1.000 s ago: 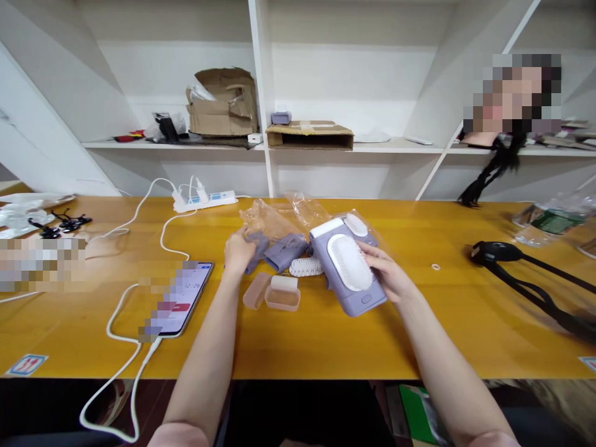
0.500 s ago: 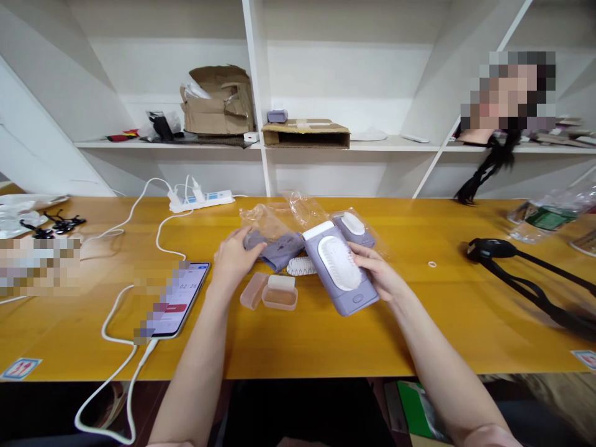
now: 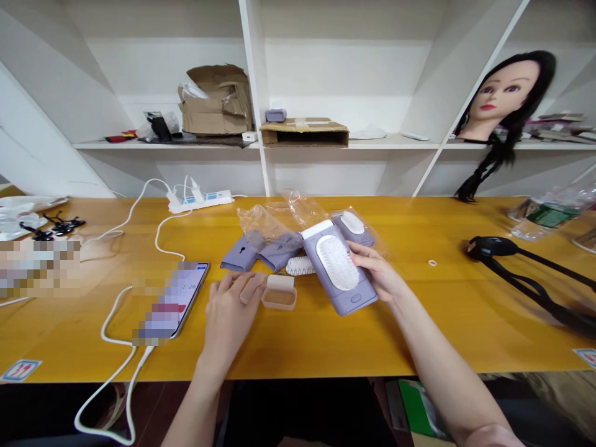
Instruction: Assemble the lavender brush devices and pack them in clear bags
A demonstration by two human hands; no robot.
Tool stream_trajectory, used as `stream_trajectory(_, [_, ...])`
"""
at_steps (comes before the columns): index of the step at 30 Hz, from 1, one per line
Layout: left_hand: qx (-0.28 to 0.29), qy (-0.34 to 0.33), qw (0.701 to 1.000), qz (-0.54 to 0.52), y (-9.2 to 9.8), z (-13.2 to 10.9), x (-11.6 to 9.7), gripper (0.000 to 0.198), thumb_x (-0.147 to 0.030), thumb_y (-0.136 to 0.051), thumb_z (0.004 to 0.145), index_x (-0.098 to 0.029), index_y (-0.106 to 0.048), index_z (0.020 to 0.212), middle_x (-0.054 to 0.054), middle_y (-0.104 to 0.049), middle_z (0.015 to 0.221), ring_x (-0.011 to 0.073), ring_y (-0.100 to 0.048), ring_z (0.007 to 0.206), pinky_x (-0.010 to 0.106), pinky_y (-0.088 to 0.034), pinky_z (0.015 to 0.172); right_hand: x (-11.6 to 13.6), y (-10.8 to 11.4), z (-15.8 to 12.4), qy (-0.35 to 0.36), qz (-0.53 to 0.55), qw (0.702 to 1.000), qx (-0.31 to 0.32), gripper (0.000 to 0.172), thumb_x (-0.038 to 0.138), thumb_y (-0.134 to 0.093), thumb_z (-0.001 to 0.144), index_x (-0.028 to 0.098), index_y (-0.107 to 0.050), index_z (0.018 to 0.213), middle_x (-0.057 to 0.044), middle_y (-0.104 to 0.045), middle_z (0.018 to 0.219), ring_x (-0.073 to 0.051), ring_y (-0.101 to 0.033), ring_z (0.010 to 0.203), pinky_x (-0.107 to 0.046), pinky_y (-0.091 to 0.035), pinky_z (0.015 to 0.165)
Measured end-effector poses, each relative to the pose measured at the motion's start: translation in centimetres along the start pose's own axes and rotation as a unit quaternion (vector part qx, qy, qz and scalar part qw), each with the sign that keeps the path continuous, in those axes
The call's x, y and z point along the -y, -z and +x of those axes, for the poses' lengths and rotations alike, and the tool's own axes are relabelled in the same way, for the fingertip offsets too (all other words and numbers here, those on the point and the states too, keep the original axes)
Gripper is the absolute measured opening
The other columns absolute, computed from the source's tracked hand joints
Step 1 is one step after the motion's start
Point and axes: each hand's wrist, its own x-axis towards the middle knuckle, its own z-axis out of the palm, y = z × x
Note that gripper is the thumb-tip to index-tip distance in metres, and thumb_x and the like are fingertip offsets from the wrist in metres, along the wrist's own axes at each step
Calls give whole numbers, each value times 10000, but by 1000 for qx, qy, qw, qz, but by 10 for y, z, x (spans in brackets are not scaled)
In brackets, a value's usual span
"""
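Note:
My right hand [image 3: 376,273] grips a purple boxy device [image 3: 356,300], with an oval pad of white bristles on its face and a white strip along its top end. Over the table, my left hand [image 3: 233,310] has its thumb and fingers closed around a small translucent pink cap [image 3: 252,290]. Beside that cap lies a pink open case [image 3: 280,299] with a white block [image 3: 280,281] at its rear edge. Just behind are a purple shell piece [image 3: 239,253], a second purple shell piece [image 3: 278,250], and a white bristled piece [image 3: 300,266] partly covered by the device.
Clear plastic bags [image 3: 302,208] and another purple device [image 3: 354,226] lie farther back. A phone [image 3: 190,298] with a white cable rests at left, near a power strip [image 3: 200,200]. Black straps [image 3: 521,267], a bottle [image 3: 542,217] and a mannequin head [image 3: 503,99] are at right.
My left hand has moved from the purple shell pieces towards me, down to the pink cap. One purple shell piece now lies farther left. My right hand and the device are nearly still.

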Motion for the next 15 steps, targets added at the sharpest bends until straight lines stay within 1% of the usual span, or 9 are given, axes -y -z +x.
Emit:
stream_trajectory(3, [17, -26, 998, -60, 1, -6, -8, 267, -389, -548, 802, -261, -656, 1011, 66, -630, 1037, 248, -569, 944, 394, -440, 865, -1, -1, 1, -8, 9, 1000, 6, 443, 227, -761, 614, 195, -672, 1047, -28, -722, 951, -131, -656, 757, -232, -482, 717])
stream_trajectory(5, [36, -45, 993, -98, 0, -4, -11, 293, -388, -522, 822, -242, -639, 1047, 68, -617, 1086, 231, -572, 968, 374, -451, 867, -2, -2, 2, -9, 10, 1000, 11, 454, 216, -764, 604, 201, -670, 1047, -25, -720, 957, -135, -656, 766, -232, -484, 714])
stream_trajectory(7, [43, -41, 996, -72, -2, 0, -9, 333, -393, -511, 826, -216, -627, 1083, 88, -601, 1138, 250, -557, 1025, 407, -433, 903, -3, -2, 2, -8, 6, 1000, 10, 448, 214, -760, 608, 207, -670, 1047, -21, -719, 964, -133, -655, 760, -231, -483, 706])
stream_trajectory(9, [37, -15, 999, -7, -3, 5, -1, 392, -396, -533, 807, -178, -612, 1123, 132, -580, 1188, 301, -520, 1092, 481, -387, 947, -4, 0, 3, -5, 3, 1000, 6, 436, 219, -755, 620, 211, -671, 1047, -18, -718, 963, -129, -652, 749, -228, -480, 696])
stream_trajectory(11, [38, -6, 999, 8, -2, 5, 4, 443, -389, -567, 781, -163, -588, 1162, 157, -558, 1228, 329, -493, 1132, 519, -352, 971, -4, 3, 4, -4, -2, 1000, 2, 436, 226, -755, 624, 212, -668, 1052, -19, -717, 965, -131, -651, 744, -232, -480, 691])
stream_trajectory(13, [36, -24, 998, -50, -1, 1, 2, 429, -365, -578, 779, -200, -575, 1175, 126, -549, 1254, 310, -478, 1165, 501, -336, 997, -4, 4, 5, -1, -11, 1000, 1, 441, 235, -756, 625, 210, -663, 1055, -23, -715, 962, -136, -650, 741, -242, -482, 691])
stream_trajectory(14, [40, -35, 993, -102, -2, -2, -4, 403, -355, -576, 783, -225, -578, 1165, 103, -551, 1255, 296, -470, 1180, 480, -341, 1002, -5, 4, 5, 3, -16, 1000, 2, 437, 240, -756, 627, 208, -660, 1053, -25, -713, 959, -139, -650, 744, -248, -483, 697])
stream_trajectory(15, [60, -33, 983, -173, -4, -6, -11, 417, -353, -581, 784, -234, -564, 1183, 94, -553, 1251, 271, -503, 1145, 447, -375, 980, -7, 2, 5, 10, -22, 1000, 3, 429, 241, -756, 629, 207, -658, 1045, -25, -712, 953, -142, -649, 751, -253, -485, 704])
